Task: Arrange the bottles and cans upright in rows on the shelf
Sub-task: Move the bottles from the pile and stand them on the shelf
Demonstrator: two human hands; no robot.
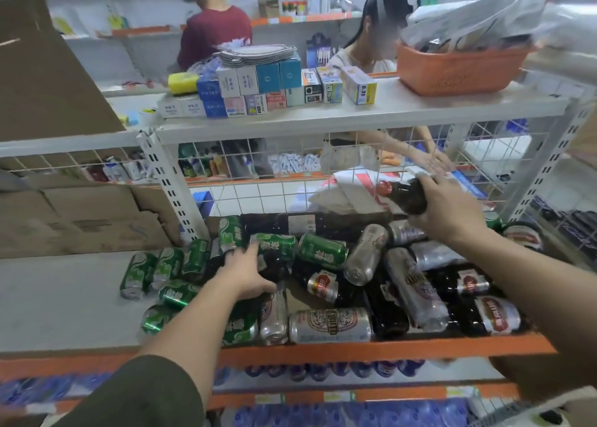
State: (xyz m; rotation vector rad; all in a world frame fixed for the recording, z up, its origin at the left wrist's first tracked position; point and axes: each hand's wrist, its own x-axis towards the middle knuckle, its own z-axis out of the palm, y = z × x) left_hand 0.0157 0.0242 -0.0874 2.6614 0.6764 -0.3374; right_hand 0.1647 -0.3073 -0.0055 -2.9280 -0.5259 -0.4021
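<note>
While right fingers (434, 181) grip a red-capped bottle (407, 197), left fingers (252, 249) clasp another bottle (274, 265) amid cans (323, 251).

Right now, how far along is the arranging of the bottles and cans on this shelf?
Barely begun. Done: no upright row shows yet. In hand: the right hand holds a red-capped bottle lifted above the rest; the left hand grips a dark bottle lying below. Left: green cans, silver cans and other bottles lie jumbled on the shelf.

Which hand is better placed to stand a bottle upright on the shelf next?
Right. The right hand holds a red-capped dark bottle lifted above the lying cans; the left hand is down among them, its grip unclear.
</note>
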